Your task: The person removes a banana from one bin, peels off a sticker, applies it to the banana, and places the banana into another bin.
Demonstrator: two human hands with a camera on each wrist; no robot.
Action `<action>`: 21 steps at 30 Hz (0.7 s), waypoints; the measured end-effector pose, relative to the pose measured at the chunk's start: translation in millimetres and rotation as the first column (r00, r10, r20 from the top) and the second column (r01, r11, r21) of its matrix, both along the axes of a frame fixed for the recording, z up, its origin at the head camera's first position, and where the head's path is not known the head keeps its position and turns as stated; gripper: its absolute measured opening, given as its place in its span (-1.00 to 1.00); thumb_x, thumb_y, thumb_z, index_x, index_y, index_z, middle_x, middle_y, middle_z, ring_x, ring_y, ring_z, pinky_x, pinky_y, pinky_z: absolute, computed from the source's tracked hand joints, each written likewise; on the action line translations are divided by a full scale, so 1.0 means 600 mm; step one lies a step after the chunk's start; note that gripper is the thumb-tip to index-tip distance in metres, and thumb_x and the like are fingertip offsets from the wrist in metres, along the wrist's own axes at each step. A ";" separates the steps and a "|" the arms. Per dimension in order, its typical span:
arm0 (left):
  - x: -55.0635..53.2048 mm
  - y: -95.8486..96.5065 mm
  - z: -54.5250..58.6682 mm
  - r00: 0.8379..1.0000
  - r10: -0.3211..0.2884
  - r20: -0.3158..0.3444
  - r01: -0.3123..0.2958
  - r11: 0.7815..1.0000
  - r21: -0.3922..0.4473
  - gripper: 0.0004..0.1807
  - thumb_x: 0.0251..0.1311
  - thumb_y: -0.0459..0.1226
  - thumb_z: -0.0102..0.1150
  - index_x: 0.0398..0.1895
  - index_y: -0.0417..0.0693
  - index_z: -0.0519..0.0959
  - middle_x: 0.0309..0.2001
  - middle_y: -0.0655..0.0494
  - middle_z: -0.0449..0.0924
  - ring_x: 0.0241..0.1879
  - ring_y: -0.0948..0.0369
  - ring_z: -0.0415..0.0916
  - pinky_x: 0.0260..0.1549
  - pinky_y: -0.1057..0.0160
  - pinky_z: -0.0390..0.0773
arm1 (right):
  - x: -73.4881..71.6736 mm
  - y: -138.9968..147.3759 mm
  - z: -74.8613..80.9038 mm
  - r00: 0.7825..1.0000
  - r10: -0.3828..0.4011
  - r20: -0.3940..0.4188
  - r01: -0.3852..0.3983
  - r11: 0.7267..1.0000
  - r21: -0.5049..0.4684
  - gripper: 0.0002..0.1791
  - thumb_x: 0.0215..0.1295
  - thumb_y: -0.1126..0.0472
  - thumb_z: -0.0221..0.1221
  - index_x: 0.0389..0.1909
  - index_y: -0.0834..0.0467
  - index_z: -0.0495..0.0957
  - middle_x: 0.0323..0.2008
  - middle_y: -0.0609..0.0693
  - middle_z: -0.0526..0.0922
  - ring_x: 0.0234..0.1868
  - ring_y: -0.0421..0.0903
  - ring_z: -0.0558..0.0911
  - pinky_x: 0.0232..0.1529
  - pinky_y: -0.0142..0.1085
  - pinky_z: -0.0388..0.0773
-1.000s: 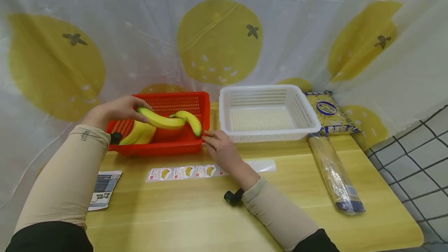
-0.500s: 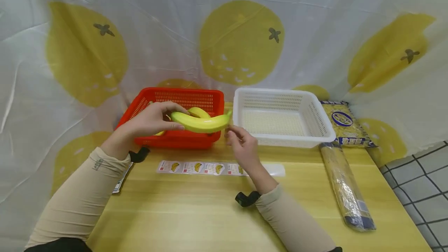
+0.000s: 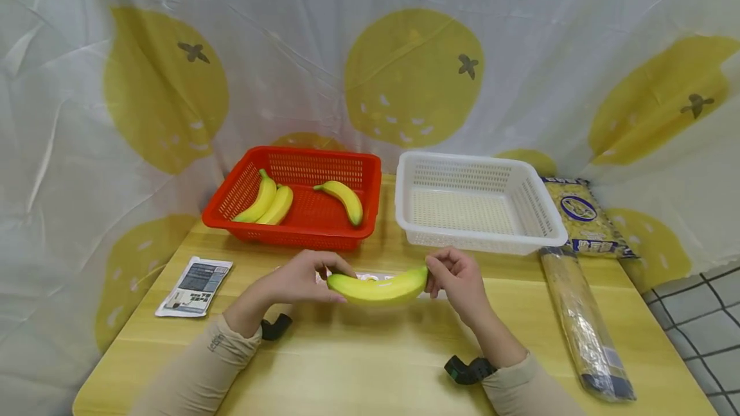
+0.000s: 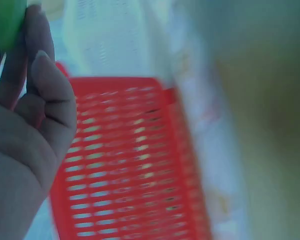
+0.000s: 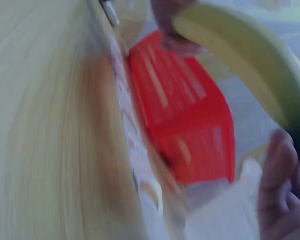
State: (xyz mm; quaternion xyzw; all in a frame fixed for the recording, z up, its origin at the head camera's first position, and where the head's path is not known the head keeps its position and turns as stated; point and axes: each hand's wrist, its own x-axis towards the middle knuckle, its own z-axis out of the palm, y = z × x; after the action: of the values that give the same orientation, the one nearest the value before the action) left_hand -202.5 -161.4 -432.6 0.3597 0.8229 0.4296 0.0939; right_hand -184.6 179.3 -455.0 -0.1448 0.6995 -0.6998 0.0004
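A yellow banana (image 3: pixel 378 289) is held level above the front part of the table, between both hands. My left hand (image 3: pixel 303 277) grips its left end between thumb and fingers. At the other end, my right hand (image 3: pixel 460 284) pinches the greenish stem. In the right wrist view the banana (image 5: pixel 255 57) curves between the left fingertips and my right hand (image 5: pixel 285 195). Only a blurred green end of it shows in the left wrist view, by my left hand (image 4: pixel 35 120). Behind the banana lies a strip of banana stickers (image 5: pixel 132 135), mostly hidden in the head view.
Several bananas lie in a red basket (image 3: pixel 309 233) at the back left. Beside it stands a white basket (image 3: pixel 482 236). To the right are a yellow printed bag (image 3: pixel 581 214) and a long clear-wrapped roll (image 3: pixel 586 326). A printed packet (image 3: pixel 195 287) lies at the left.
My left hand has lifted the banana out of the red basket and brought it forward and right. My right hand has left the basket's edge and now holds the banana's stem.
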 end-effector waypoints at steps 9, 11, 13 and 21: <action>0.026 0.007 -0.060 0.981 -0.130 0.146 0.129 0.992 0.016 -0.60 -0.09 -0.05 0.66 -0.14 0.23 0.72 -0.20 0.27 0.67 -0.24 0.33 0.55 -0.24 0.33 0.58 | 0.004 0.030 -0.031 0.934 0.233 0.272 -0.296 0.929 0.221 -0.72 0.45 0.14 0.27 -0.24 0.33 0.57 -0.55 0.18 0.64 -0.64 -0.12 0.55 -0.63 -0.32 0.52; 0.028 0.007 -0.064 0.968 -0.151 0.200 0.145 0.988 0.045 -0.60 -0.08 -0.13 0.67 -0.14 0.16 0.72 -0.19 0.23 0.68 -0.23 0.32 0.57 -0.20 0.32 0.61 | 0.004 0.030 -0.033 0.918 0.253 0.304 -0.330 0.914 0.236 -0.70 0.44 0.12 0.28 -0.26 0.33 0.58 -0.53 0.24 0.65 -0.65 -0.11 0.53 -0.64 -0.33 0.51; 0.030 0.009 -0.065 0.955 -0.169 0.243 0.159 0.985 0.059 -0.61 -0.08 -0.19 0.67 -0.15 0.10 0.72 -0.17 0.19 0.68 -0.19 0.31 0.61 -0.15 0.31 0.64 | 0.005 0.031 -0.034 0.908 0.266 0.324 -0.355 0.899 0.257 -0.71 0.43 0.12 0.29 -0.27 0.32 0.58 -0.51 0.27 0.66 -0.67 -0.11 0.53 -0.66 -0.32 0.51; 0.036 0.015 -0.067 0.959 -0.139 0.246 0.160 0.985 -0.068 -0.62 -0.11 -0.14 0.69 -0.20 0.21 0.71 -0.23 0.32 0.69 -0.22 0.36 0.59 -0.14 0.33 0.62 | 0.010 0.027 -0.038 0.897 0.286 0.338 -0.395 0.862 0.317 -0.75 0.45 0.16 0.27 -0.30 0.30 0.58 -0.53 0.21 0.66 -0.69 -0.13 0.52 -0.66 -0.32 0.53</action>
State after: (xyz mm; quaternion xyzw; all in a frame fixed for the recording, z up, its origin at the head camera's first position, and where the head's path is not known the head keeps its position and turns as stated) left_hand -180.9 -152.3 -472.9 0.3619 0.7938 0.4254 0.2407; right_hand -178.7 195.7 -478.0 -0.1643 0.7765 -0.5537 0.2518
